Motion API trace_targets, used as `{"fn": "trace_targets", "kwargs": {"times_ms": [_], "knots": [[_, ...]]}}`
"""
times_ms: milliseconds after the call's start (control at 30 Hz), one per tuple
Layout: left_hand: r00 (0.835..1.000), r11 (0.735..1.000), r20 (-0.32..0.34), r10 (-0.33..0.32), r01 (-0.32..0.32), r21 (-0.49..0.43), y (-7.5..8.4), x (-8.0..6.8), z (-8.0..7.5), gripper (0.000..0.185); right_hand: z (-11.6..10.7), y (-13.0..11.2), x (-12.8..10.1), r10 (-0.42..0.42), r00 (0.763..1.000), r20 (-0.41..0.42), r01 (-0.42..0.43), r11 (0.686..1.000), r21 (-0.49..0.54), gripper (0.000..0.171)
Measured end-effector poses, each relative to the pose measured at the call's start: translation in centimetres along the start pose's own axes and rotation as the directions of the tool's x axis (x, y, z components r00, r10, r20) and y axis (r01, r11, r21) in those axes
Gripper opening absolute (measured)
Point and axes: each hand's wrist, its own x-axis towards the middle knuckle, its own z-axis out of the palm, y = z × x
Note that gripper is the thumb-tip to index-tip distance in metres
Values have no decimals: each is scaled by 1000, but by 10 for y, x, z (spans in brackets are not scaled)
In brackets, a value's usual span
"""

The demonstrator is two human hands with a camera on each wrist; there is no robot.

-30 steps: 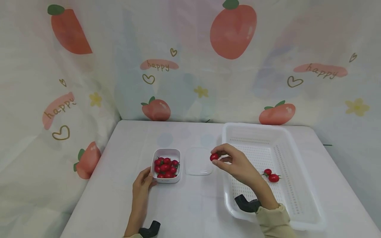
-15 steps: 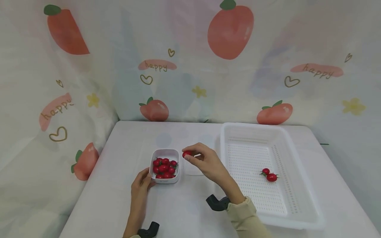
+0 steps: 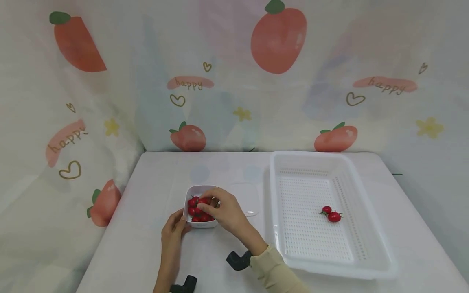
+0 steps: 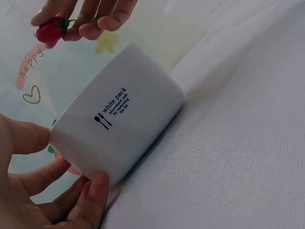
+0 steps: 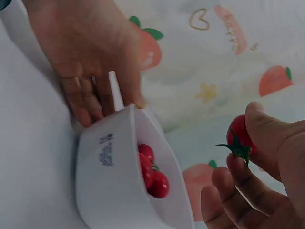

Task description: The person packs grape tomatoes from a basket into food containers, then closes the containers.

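My right hand (image 3: 231, 215) pinches a cherry tomato (image 5: 239, 131) with a green stem, between thumb and fingertips. In the head view this hand is over a small white plastic container (image 3: 200, 225). The left wrist view shows the held tomato (image 4: 49, 31) apart from the container and above its rim. Several cherry tomatoes (image 5: 159, 185) lie inside, partly hidden by the right hand in the head view. On the container's left side, my left hand (image 3: 172, 230) holds it, thumb at the rim and fingers against the wall. Blue print marks the container's front (image 4: 119, 114).
A clear lid (image 3: 246, 195) lies on the white table right of the container, partly behind the right hand. Further right stands a large white perforated basket (image 3: 366, 240) with two cherry tomatoes (image 3: 334, 217) in it. A fruit-print curtain (image 3: 234, 61) hangs behind the table.
My right hand has moved left with the cherry tomato, from beside the basket, past the lid, to over the container. The left hand has stayed at the container's side.
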Motion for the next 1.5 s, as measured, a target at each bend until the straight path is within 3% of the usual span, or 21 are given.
{"fn": "trace_targets", "kwargs": {"times_ms": [167,300,400,733,1067,1233,1500], "knots": [[1000,1000,3,10,-10,14,0,0,0,44,14,8,5,-16,1000,4,16,984,-178,26],[1000,1000,-1,14,-14,20,0,0,-1,42,22,14,12,-69,997,29,75,925,-373,29],[1000,1000,-4,16,-16,8,0,-1,-1,42,27,19,18,-113,992,48,122,880,-458,29],[1000,1000,-4,15,-15,-19,2,-3,0,44,37,32,33,-198,976,93,212,747,-630,33],[1000,999,-1,15,-15,-33,2,-2,2,43,39,35,39,-215,965,149,256,661,-705,32],[999,999,-5,32,-32,-25,1,-1,1,43,38,35,40,-204,965,168,262,659,-705,33],[999,999,-7,36,-36,-9,1,-1,1,43,35,32,38,-137,980,143,197,751,-631,34]]}}
